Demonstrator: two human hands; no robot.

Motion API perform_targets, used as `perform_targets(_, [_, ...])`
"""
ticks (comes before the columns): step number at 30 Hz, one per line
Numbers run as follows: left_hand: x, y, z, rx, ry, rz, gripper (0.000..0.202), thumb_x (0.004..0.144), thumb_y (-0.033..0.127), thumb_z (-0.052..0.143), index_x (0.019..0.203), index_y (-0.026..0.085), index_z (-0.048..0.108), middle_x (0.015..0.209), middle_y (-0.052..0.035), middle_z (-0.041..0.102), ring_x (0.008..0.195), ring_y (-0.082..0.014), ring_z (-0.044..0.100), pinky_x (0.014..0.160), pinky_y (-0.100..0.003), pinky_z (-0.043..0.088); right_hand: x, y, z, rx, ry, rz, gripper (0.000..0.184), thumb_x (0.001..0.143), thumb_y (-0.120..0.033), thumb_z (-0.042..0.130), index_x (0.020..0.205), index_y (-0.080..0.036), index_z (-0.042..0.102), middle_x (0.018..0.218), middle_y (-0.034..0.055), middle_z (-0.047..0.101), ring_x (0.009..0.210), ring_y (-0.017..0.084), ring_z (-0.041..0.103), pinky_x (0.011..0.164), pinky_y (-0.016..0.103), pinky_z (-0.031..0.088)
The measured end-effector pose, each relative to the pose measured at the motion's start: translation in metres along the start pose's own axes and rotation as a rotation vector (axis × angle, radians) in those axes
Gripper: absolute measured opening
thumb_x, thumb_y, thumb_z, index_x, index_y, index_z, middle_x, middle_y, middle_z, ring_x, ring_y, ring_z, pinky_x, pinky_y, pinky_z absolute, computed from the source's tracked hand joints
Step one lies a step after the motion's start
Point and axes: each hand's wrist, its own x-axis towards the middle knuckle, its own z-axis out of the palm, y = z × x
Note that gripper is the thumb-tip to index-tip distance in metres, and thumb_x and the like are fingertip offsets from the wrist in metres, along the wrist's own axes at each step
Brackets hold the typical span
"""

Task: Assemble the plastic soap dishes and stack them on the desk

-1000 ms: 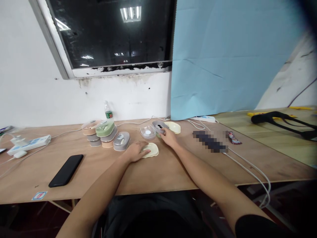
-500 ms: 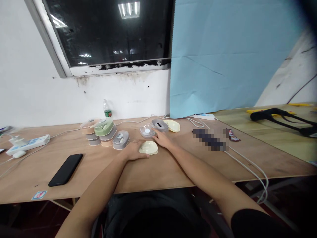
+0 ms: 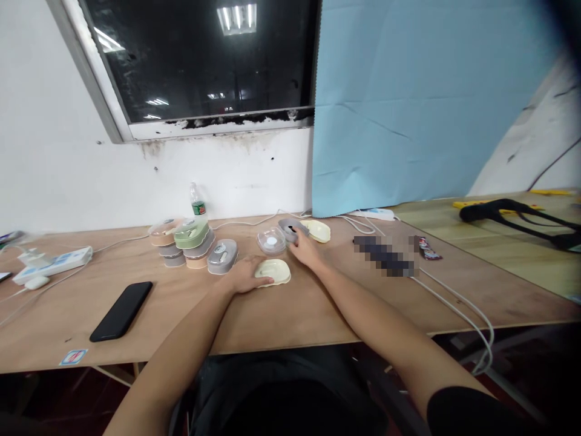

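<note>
My left hand (image 3: 244, 276) is closed on the near left side of a shallow cream oval dish (image 3: 276, 272), the thumb lying over its rim. Farther back, my right hand (image 3: 305, 247) has its fingers at a grey oval lid (image 3: 285, 226) with a dark opening, gripping its near edge. Just left of those fingers lies a clear plastic cover (image 3: 271, 241) with a white round spot. Behind the right hand is a second cream piece (image 3: 318, 231), partly beside the grey lid. A closed grey oval box (image 3: 222, 257) sits left of my left hand.
Stacked oval boxes, green-topped (image 3: 190, 233) and peach-topped (image 3: 163, 231), stand at the left, a bottle (image 3: 197, 200) behind. A black phone (image 3: 121, 311) and power strip (image 3: 54, 264) lie farther left. White cables (image 3: 458, 303) and a snack wrapper (image 3: 428, 248) are right.
My right hand has moved slightly right and back, from the clear cover to the grey lid, which is shifted a little. My left thumb has come up onto the cream dish.
</note>
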Motion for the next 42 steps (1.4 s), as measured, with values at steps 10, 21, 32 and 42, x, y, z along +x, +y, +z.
perform_targets(10, [0.0,-0.003,0.002,-0.025,0.068,-0.009,0.064,0.082,0.058,0.052,0.132,0.019,0.045,0.128,-0.0116,0.055,0.115,-0.0277,0.053,0.097,-0.04,0.041,0.002,0.001,-0.014,0.197,0.233,0.1,0.031,0.076,-0.039,0.062,0.099,-0.019,0.055,0.07,0.0001,0.061,0.067,0.017,0.056,0.06,0.026,0.035])
perform_targets(21, [-0.002,-0.01,-0.009,-0.189,0.51,-0.126,0.065,0.09,0.054,0.037,0.142,0.017,0.025,0.106,-0.0094,0.062,0.083,-0.0194,0.06,0.079,-0.034,0.046,-0.016,-0.024,-0.025,0.278,0.013,-0.176,0.048,0.091,-0.052,0.029,0.062,-0.019,0.048,0.059,0.0013,0.047,0.061,0.015,0.044,0.057,0.026,0.03])
perform_targets(32, [-0.004,-0.019,-0.013,-0.02,0.392,-0.308,0.055,0.085,0.062,0.041,0.117,0.02,0.055,0.063,0.0006,0.058,0.063,-0.0189,0.059,0.059,-0.029,0.041,-0.013,-0.016,-0.011,0.178,-0.544,-0.218,0.05,0.085,-0.056,0.04,0.054,-0.017,0.048,0.054,-0.0013,0.048,0.054,0.012,0.045,0.051,0.023,0.027])
perform_targets(42, [0.001,-0.017,-0.004,0.086,0.082,-0.229,0.041,0.087,0.05,0.045,0.112,0.022,0.062,0.086,-0.0056,0.069,0.077,-0.0219,0.064,0.066,-0.03,0.045,-0.006,-0.01,-0.005,0.104,-0.193,-0.146,0.048,0.083,-0.057,0.047,0.057,-0.018,0.053,0.052,-0.0022,0.046,0.052,0.012,0.042,0.051,0.024,0.026])
